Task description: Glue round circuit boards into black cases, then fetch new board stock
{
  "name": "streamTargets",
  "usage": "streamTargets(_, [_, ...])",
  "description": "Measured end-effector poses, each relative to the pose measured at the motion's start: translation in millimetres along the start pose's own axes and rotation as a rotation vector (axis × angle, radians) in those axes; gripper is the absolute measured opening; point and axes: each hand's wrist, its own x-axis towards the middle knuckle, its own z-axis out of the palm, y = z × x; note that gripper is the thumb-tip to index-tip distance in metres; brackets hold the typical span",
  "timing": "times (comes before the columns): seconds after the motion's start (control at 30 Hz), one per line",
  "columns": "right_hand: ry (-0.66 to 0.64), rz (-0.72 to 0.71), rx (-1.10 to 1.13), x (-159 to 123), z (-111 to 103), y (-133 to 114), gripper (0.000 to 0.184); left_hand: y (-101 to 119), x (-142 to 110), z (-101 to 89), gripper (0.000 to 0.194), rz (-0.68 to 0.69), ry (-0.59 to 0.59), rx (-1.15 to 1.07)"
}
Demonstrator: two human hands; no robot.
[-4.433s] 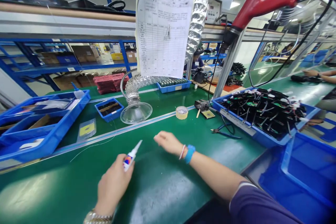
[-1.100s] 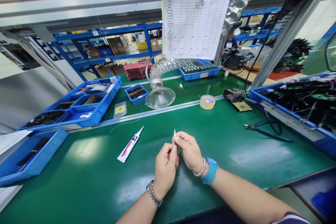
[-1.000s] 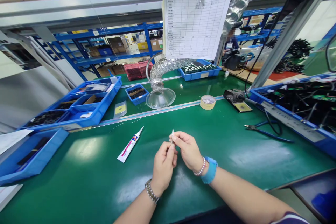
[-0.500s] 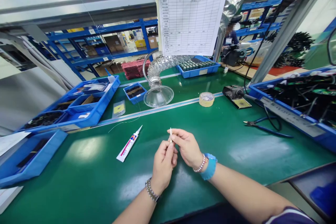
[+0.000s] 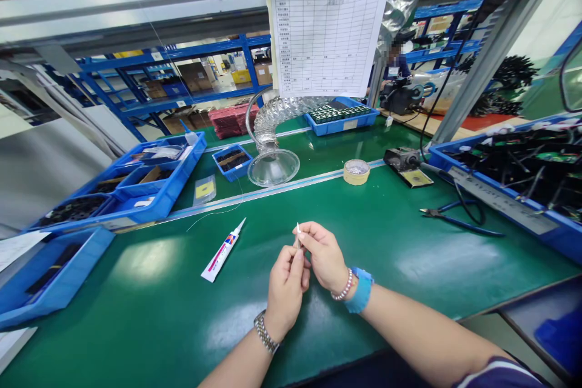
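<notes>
Both hands meet over the green tabletop (image 5: 150, 315), fingertips together around a small, thin, pale pointed piece (image 5: 298, 229). My left hand (image 5: 287, 282) pinches its lower end, and much of the piece is hidden by fingers. Thumb and index finger of my right hand (image 5: 324, 254) close on the piece higher up. Its exact kind is too small to tell. To the left of my hands lies a white glue tube (image 5: 224, 251) with a long tapered nozzle pointing away from me.
Pliers (image 5: 459, 221) and a blue tray of black parts (image 5: 500, 194) are at the right. A tape roll (image 5: 356, 172) and a clear extraction hood (image 5: 273, 168) stand beyond my hands. Blue bins (image 5: 166, 197) line the left side. A person (image 5: 396, 66) sits in the background.
The hands stay nearly in place, still pinching the pale piece, with only a slight finger shift. The whole view has drifted a little.
</notes>
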Motion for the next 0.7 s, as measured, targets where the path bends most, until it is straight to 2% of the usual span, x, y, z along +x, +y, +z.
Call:
streamTargets(0.53, [0.016,-0.017,-0.050,1.6,0.0,0.0,0.019,-0.9,-0.3,2.4,0.030,-0.003,-0.007,0.035])
streamTargets(0.7, [0.077,-0.038,-0.095,1.5,1.2,-2.8,0.022,-3.4,-0.9,3.4,0.030,-0.027,-0.022,0.037])
